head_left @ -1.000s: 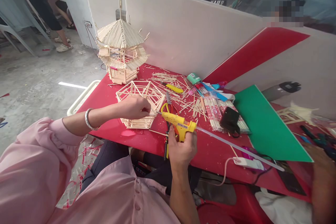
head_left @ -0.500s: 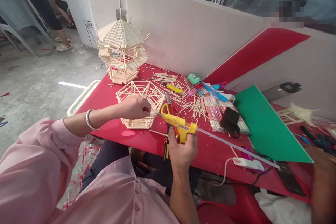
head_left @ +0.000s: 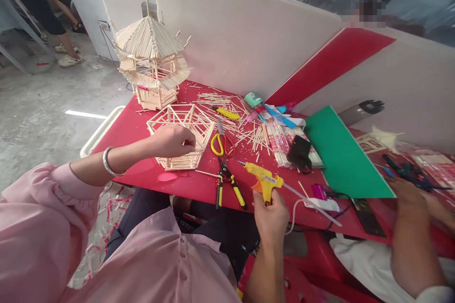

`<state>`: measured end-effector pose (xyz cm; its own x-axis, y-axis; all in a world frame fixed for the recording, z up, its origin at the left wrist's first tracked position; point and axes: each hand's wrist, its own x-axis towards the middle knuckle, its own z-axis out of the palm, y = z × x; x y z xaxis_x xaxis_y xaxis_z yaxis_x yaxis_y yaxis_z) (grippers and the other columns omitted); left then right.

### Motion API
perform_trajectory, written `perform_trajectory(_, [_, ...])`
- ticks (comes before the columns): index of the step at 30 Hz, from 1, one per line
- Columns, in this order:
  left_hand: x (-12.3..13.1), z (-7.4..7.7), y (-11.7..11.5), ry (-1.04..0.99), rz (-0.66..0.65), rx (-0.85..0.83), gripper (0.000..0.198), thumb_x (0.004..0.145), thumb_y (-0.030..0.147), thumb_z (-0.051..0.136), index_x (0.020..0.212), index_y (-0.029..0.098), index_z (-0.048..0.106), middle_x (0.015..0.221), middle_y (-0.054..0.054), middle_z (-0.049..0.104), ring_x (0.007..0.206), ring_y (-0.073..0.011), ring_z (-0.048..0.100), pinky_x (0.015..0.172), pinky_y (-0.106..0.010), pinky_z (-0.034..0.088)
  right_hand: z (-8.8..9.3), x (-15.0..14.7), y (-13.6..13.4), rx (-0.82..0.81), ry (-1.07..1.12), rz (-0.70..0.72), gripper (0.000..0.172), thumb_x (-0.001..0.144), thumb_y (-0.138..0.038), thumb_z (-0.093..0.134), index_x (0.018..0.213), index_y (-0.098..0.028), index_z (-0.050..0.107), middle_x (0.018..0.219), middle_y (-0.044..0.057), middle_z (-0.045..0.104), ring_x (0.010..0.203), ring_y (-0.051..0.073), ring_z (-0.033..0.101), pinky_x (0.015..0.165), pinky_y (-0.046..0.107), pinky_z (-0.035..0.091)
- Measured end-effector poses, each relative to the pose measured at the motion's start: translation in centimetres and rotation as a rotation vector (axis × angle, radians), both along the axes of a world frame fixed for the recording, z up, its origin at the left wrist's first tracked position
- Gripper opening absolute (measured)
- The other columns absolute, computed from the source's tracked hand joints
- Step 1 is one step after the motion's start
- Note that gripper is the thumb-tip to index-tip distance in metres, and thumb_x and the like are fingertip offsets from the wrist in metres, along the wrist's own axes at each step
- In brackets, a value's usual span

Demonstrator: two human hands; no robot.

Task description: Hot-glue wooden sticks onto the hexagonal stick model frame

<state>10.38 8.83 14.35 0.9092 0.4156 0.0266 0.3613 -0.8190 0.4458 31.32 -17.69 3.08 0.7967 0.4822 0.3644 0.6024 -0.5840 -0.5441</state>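
Note:
My left hand (head_left: pixel 175 141) is closed above the open frame of thin wooden sticks (head_left: pixel 167 163); anything pinched in its fingers is too small to make out. My right hand (head_left: pixel 272 210) grips the yellow glue gun (head_left: pixel 263 179) by its handle, nozzle pointing left and a long clear glue stick out of its back. Between the hands lie pliers (head_left: pixel 223 177) with black and yellow handles and scissors (head_left: pixel 220 139) with yellow and red loops. Behind the frame stands a roofed stick pavilion (head_left: pixel 153 61).
Loose sticks and a yellow cutter (head_left: pixel 228 113) lie on the red table (head_left: pixel 131 165). Farther right are packed sticks (head_left: pixel 279 144), a black adapter (head_left: pixel 299 152), a green board (head_left: pixel 346 156), a white power strip (head_left: pixel 322 204) and a phone (head_left: pixel 368 218). Another person's arms (head_left: pixel 412 227) reach in at right.
My right hand has drawn the glue gun right, away from my left hand, uncovering the pliers and scissors. The view has shifted, and more of the other person's arms shows.

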Motion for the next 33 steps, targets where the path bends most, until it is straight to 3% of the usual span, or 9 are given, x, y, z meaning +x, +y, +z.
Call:
perform_trajectory(3, [0.0, 0.2, -0.1, 0.033, 0.015, -0.009, 0.017, 0.079, 0.021, 0.054, 0.074, 0.019, 0.071, 0.075, 0.0, 0.071, 0.064, -0.0108, 0.057, 0.058, -0.022, 0.034, -1.6, 0.3, -1.1, -0.114, 0.03, -0.018, 0.055, 0.084, -0.067, 0.047, 0.095, -0.016, 0.068, 0.082, 0.011, 0.066, 0.071, 0.024, 0.058, 0.064, 0.032, 0.042])
perform_trajectory(8, [0.1, 0.6, -0.3, 0.057, 0.022, -0.025, 0.017, 0.079, 0.022, 0.055, 0.073, 0.018, 0.07, 0.073, 0.0, 0.069, 0.062, -0.0106, 0.056, 0.058, -0.022, 0.034, -3.5, -1.6, -1.6, -0.259, 0.039, 0.193, 0.044, 0.092, -0.051, 0.041, 0.108, -0.018, 0.066, 0.094, 0.011, 0.066, 0.084, 0.024, 0.062, 0.068, 0.032, 0.045])
perform_trajectory(15, [0.1, 0.7, -0.2, 0.049, 0.009, -0.017, 0.016, 0.078, 0.019, 0.054, 0.072, 0.018, 0.069, 0.074, 0.001, 0.07, 0.062, -0.0099, 0.056, 0.058, -0.021, 0.034, -4.1, -2.9, -1.9, -0.302, -0.181, 0.306, 0.039, 0.095, -0.043, 0.042, 0.114, -0.016, 0.064, 0.094, 0.011, 0.061, 0.089, 0.027, 0.061, 0.074, 0.038, 0.051])
perform_trajectory(20, [0.1, 0.0, -0.1, 0.035, 0.009, -0.019, 0.017, 0.08, 0.022, 0.056, 0.074, 0.018, 0.071, 0.075, 0.001, 0.071, 0.064, -0.0106, 0.057, 0.058, -0.022, 0.036, -1.1, -2.7, -1.7, -0.317, -0.265, 0.364, 0.041, 0.093, -0.045, 0.051, 0.119, -0.016, 0.066, 0.101, 0.013, 0.066, 0.091, 0.027, 0.063, 0.076, 0.039, 0.053])
perform_trajectory(23, [0.2, -0.2, 0.1, -0.03, -0.001, -0.042, 0.02, 0.084, 0.029, 0.058, 0.075, 0.017, 0.071, 0.075, -0.001, 0.07, 0.063, -0.0106, 0.058, 0.057, -0.022, 0.037, 1.9, -3.2, 0.3, -0.117, -0.234, 0.36, 0.034, 0.096, -0.041, 0.051, 0.114, -0.02, 0.07, 0.103, 0.011, 0.07, 0.094, 0.023, 0.066, 0.081, 0.035, 0.053])
perform_trajectory(28, [-1.1, 0.4, 0.9, -0.382, 0.038, -0.085, 0.028, 0.092, 0.034, 0.056, 0.076, 0.015, 0.069, 0.077, -0.005, 0.068, 0.069, -0.0122, 0.059, 0.063, -0.024, 0.044, 6.2, -5.1, 6.0, 0.172, -0.194, 0.569, 0.023, 0.097, -0.033, 0.056, 0.107, -0.022, 0.074, 0.093, 0.006, 0.07, 0.088, 0.018, 0.067, 0.083, 0.032, 0.054])
perform_trajectory(31, [-3.2, -0.2, 1.0, -0.562, 0.139, -0.096, 0.029, 0.094, 0.036, 0.057, 0.075, 0.016, 0.068, 0.076, -0.005, 0.065, 0.067, -0.0119, 0.055, 0.06, -0.025, 0.044, 7.2, -6.7, 8.7, 0.229, -0.263, 0.668, 0.019, 0.097, -0.029, 0.058, 0.102, -0.023, 0.075, 0.087, 0.005, 0.069, 0.085, 0.017, 0.064, 0.081, 0.031, 0.053])
perform_trajectory(33, [-4.8, -1.6, 0.7, -0.631, 0.166, -0.152, 0.025, 0.092, 0.039, 0.061, 0.083, 0.017, 0.069, 0.086, -0.006, 0.067, 0.061, -0.0093, 0.051, 0.055, -0.025, 0.043, 7.1, -7.9, 9.7, 0.245, -0.274, 0.716, 0.017, 0.096, -0.027, 0.06, 0.1, -0.022, 0.076, 0.085, 0.005, 0.069, 0.082, 0.016, 0.064, 0.079, 0.029, 0.052])
